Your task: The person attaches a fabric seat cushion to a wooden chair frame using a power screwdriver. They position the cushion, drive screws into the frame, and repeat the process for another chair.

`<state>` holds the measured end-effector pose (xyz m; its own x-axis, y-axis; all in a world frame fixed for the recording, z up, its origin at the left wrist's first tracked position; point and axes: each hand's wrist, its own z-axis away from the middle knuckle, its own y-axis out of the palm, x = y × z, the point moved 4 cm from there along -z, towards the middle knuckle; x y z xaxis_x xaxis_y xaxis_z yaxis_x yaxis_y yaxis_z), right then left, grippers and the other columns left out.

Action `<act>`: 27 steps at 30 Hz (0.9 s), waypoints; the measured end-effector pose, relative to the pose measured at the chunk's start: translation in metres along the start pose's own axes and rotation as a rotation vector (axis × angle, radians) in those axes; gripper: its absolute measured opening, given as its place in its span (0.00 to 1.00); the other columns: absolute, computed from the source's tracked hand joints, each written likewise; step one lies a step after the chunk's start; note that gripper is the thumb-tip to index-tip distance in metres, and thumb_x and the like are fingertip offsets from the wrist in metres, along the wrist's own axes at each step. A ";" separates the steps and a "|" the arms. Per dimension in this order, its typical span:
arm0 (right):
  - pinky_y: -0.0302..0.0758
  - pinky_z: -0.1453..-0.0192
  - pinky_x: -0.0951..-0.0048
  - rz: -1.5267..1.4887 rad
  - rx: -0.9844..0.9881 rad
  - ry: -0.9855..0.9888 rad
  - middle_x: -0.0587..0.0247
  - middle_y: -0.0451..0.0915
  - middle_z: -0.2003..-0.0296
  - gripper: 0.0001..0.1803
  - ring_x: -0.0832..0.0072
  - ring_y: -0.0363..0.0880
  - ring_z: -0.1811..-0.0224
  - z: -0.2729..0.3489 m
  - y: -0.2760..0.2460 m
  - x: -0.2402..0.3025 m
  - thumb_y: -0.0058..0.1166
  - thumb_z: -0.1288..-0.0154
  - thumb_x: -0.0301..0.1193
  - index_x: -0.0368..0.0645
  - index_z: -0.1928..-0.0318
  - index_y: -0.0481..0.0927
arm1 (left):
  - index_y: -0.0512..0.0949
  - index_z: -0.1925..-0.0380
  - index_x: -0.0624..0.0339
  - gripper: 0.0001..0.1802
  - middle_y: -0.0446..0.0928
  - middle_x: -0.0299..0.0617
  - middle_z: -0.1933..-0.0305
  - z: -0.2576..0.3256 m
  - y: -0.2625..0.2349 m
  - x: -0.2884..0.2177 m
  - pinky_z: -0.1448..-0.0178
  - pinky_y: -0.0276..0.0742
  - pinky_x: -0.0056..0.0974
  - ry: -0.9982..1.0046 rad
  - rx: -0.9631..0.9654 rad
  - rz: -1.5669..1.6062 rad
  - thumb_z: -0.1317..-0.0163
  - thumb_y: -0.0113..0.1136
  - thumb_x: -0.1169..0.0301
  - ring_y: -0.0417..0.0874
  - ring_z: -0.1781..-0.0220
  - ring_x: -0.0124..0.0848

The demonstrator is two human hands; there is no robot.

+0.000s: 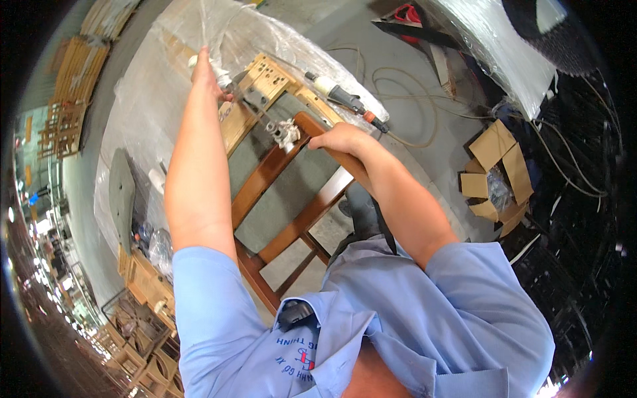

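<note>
A plastic-covered workbench [142, 99] fills the upper left of the frame, its right edge bordering bare concrete floor [424, 113]. A brown wooden chair frame [292, 199] is propped at centre against the bench, rails spanning open gaps. A pale drilled wooden block [269, 78] lies above it, a power tool [342, 99] just beside. The right hand [342, 139] is clenched over the frame's top rail. The left hand [207, 71] is closed on a small tool [229, 83] near the block.
</note>
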<state>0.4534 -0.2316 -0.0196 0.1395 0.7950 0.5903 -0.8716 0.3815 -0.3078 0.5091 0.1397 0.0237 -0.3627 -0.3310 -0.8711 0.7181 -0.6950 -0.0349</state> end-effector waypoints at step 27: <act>0.67 0.34 0.66 -0.066 0.037 0.082 0.48 0.81 0.43 0.47 0.57 0.76 0.41 -0.002 0.003 0.002 0.67 0.48 0.56 0.28 0.39 0.79 | 0.84 0.63 0.65 0.10 0.85 0.42 0.67 0.234 -0.201 0.011 0.58 0.78 0.37 0.910 -0.815 -0.157 0.32 0.64 0.68 0.83 0.65 0.32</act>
<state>0.4517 -0.2277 -0.0204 0.2338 0.8052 0.5450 -0.8759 0.4178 -0.2415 0.2218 0.1263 0.1360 -0.1671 0.5123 -0.8424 0.9831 0.0222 -0.1815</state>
